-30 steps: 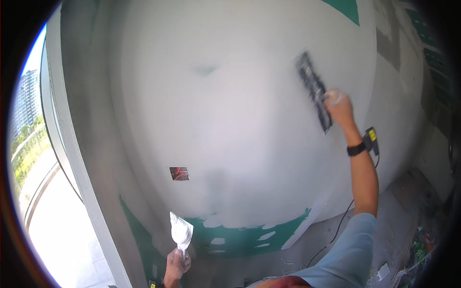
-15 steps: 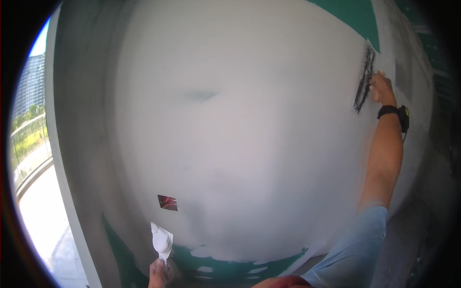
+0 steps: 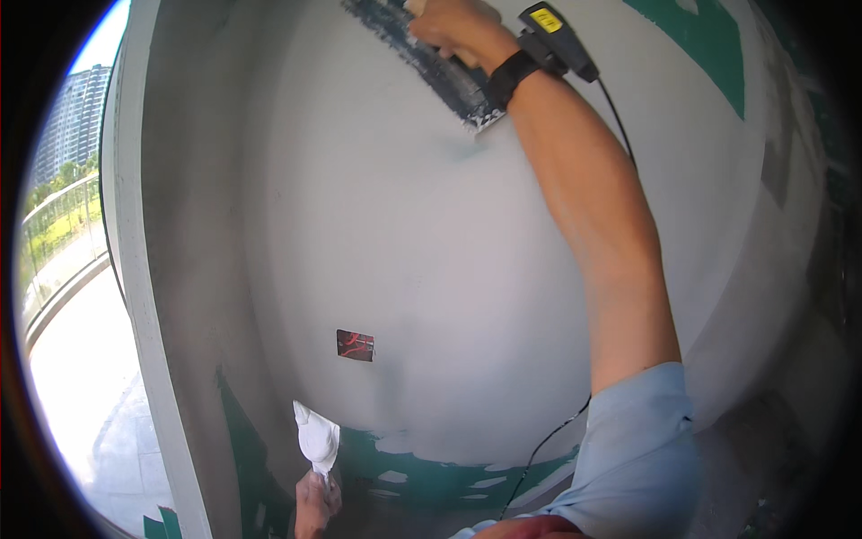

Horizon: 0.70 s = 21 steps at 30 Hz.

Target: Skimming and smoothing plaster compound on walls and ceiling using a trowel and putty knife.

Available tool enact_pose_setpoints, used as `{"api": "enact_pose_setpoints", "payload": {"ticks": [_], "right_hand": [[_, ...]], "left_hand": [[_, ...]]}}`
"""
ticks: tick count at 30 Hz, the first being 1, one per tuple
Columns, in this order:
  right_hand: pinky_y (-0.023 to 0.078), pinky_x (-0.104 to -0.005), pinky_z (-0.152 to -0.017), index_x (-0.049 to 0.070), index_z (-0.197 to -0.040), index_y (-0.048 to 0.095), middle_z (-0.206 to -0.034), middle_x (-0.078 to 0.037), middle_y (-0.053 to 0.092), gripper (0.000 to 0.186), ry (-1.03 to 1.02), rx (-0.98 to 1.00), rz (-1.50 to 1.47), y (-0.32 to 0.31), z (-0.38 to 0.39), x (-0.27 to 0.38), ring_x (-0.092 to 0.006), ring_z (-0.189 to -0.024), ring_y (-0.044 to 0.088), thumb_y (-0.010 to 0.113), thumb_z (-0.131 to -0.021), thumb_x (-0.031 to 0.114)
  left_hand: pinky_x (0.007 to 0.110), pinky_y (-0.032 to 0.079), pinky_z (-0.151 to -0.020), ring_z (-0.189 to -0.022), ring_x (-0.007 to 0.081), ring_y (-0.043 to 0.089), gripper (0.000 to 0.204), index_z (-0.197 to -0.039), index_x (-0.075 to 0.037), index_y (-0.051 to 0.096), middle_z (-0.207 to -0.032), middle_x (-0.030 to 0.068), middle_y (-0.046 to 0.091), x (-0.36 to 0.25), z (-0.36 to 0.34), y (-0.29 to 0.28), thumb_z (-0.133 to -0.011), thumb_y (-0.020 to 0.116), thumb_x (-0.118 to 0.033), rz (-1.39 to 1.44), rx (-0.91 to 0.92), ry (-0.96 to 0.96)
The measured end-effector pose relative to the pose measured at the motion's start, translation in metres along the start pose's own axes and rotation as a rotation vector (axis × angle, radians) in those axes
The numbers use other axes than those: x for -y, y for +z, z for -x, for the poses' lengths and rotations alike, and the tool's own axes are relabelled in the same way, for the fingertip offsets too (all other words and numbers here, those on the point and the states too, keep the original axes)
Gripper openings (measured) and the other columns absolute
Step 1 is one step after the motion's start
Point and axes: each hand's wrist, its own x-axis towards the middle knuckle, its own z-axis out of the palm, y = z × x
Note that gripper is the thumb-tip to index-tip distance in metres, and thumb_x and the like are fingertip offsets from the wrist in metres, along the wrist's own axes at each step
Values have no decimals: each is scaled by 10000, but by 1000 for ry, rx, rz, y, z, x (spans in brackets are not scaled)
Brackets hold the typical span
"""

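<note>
My right hand [image 3: 453, 29] is wrapped round the handle of a wide plastering trowel [image 3: 435, 76], raised at the top of the view. The trowel's long dark blade, smeared with plaster, lies slanted against the pale grey plastered wall [image 3: 404, 242]. Low at the left, my left hand [image 3: 316, 503] grips the handle of a putty knife [image 3: 324, 476]. A heap of white putty [image 3: 318, 438] covers its blade, which points upward. Above it a small square socket box [image 3: 356, 346] with red wires is set in the wall.
Green board [image 3: 413, 476] shows along the wall's bottom, with another green patch [image 3: 705, 54] at the upper right. At left, past a pale wall edge [image 3: 135, 225], lie a bright balcony floor [image 3: 85, 377] and a railing [image 3: 63, 238]. A thin black cable [image 3: 543, 445] hangs beside my right sleeve.
My right hand has swept the trowel from the right side up and leftward across the wall, and its blade now slants the other way. My left hand still holds the putty knife low down.
</note>
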Motion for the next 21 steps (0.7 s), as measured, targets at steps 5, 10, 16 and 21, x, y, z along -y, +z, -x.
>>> {"api": "enact_pose_setpoints", "payload": {"ticks": [5, 10, 16, 21], "right_hand": [[481, -377, -647, 150, -897, 658, -826, -110, 646, 227, -359, 529, -14, 180, 118, 22, -266, -795, 627, 572, -687, 162], [471, -359, -692, 134, -937, 645, -817, -163, 633, 332, -254, 1160, 13, 245, 221, -43, -303, -784, 613, 550, -625, 193], [469, -381, -775, 133, -1039, 616, -931, -156, 637, 385, 20, 393, 30, 136, 85, -171, -325, -889, 599, 548, -677, 245], [464, -398, -769, 100, -1029, 613, -901, -173, 638, 412, 33, 94, 260, 91, -23, -249, -329, -864, 607, 599, -680, 318]], "left_hand": [[211, 245, -356, -409, 62, 323, 444, -806, -58, 444, -518, -19, 350, 3, 3, -7, -913, 364, -482, -5, -60, -161], [210, 251, -368, -412, 54, 318, 445, -832, -64, 451, -533, -25, 359, -4, 2, 4, -908, 367, -494, -9, -103, -261], [211, 252, -373, -422, 53, 309, 464, -819, -71, 460, -547, -32, 356, -15, 30, 19, -895, 374, -521, 44, -163, -316], [208, 255, -376, -436, 50, 328, 464, -824, -71, 464, -560, -34, 359, -17, 17, 32, -892, 384, -523, 30, -132, -275]]}}
